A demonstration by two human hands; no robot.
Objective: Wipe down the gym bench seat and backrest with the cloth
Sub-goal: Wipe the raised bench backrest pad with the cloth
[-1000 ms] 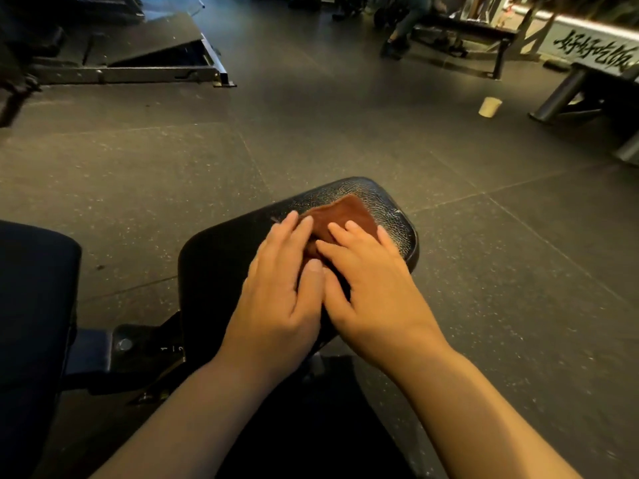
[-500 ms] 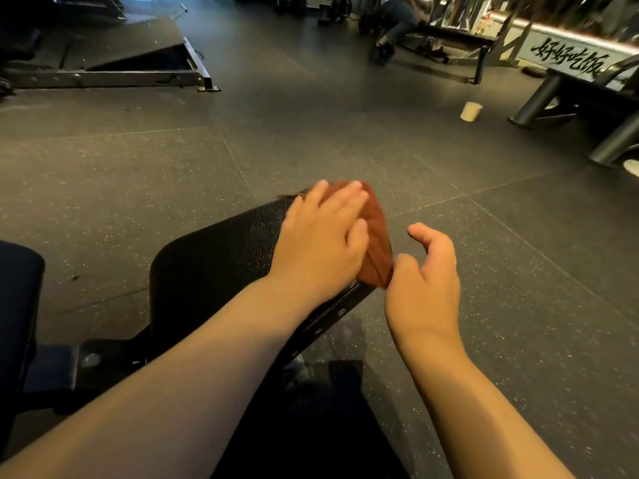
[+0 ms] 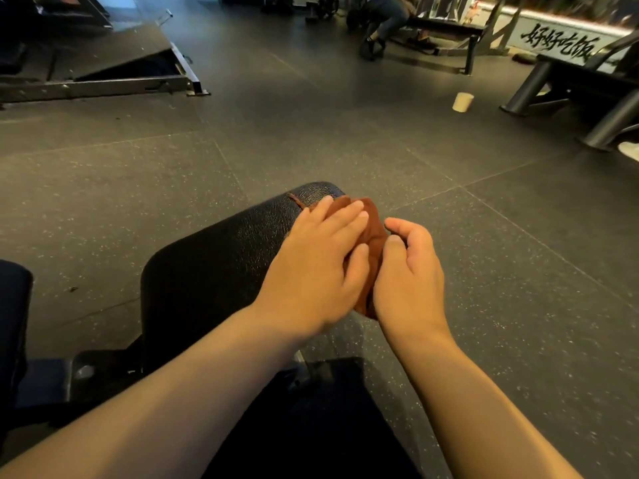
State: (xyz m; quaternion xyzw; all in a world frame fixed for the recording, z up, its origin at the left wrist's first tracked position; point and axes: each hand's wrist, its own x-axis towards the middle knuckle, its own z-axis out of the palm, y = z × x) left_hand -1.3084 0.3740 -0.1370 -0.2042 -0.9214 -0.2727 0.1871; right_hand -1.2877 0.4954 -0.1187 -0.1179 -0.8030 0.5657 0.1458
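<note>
A black padded bench seat (image 3: 214, 257) stretches away from me in the middle of the view. A rust-brown cloth (image 3: 371, 229) drapes over its far right edge. My left hand (image 3: 318, 267) lies flat on the cloth with straight fingers, pressing it onto the pad. My right hand (image 3: 411, 271) is at the seat's right side with curled fingers and thumb touching the hanging part of the cloth. Part of the cloth is hidden under both hands. The dark backrest pad (image 3: 12, 326) shows at the left edge.
Dark rubber floor surrounds the bench. A paper cup (image 3: 462, 102) stands on the floor at the far right. Machine legs (image 3: 529, 88) lie beyond it, a platform (image 3: 103, 63) lies far left, and a seated person (image 3: 383, 22) is on a distant bench.
Both hands pressed the cloth on the seat's far end; the left then slid it to the right edge. The right hand, lifted off half a second ago, now touches the cloth's hanging side.
</note>
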